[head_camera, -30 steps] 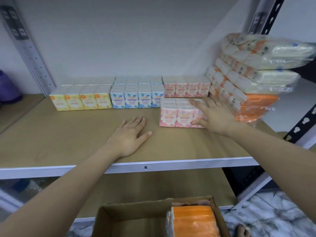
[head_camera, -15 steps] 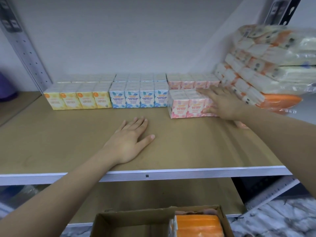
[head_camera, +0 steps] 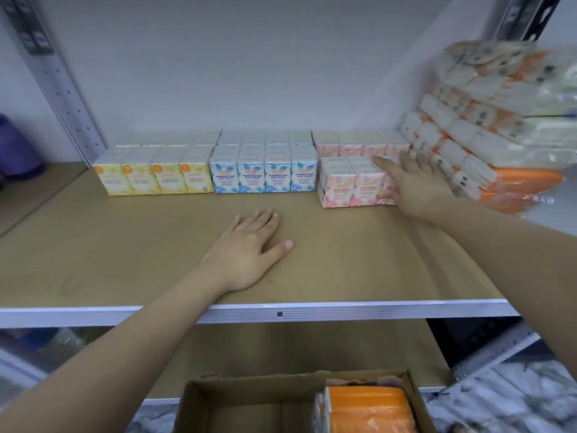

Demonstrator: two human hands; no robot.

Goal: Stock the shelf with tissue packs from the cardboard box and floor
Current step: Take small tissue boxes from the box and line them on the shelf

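On the brown shelf (head_camera: 125, 251) stand yellow tissue packs (head_camera: 153, 178), blue tissue packs (head_camera: 263, 175) and pink tissue packs (head_camera: 363, 145) in a row along the back wall. A front pink tissue pack (head_camera: 349, 185) sits just ahead of that row. My right hand (head_camera: 415, 185) lies flat on its right end, fingers straight. My left hand (head_camera: 246, 248) rests palm down on the bare shelf board, holding nothing. Below, an open cardboard box (head_camera: 249, 398) holds an orange tissue pack (head_camera: 371, 410).
A tall stack of large orange-and-white tissue bundles (head_camera: 499, 126) fills the shelf's right end, touching my right hand's side. Perforated metal uprights (head_camera: 53, 79) stand at the left. A purple object (head_camera: 18, 148) sits on the neighbouring shelf. Marble floor (head_camera: 505, 398) shows at lower right.
My right hand has pushed the front pink pack back toward the pink row. My left hand has stayed flat on the shelf.
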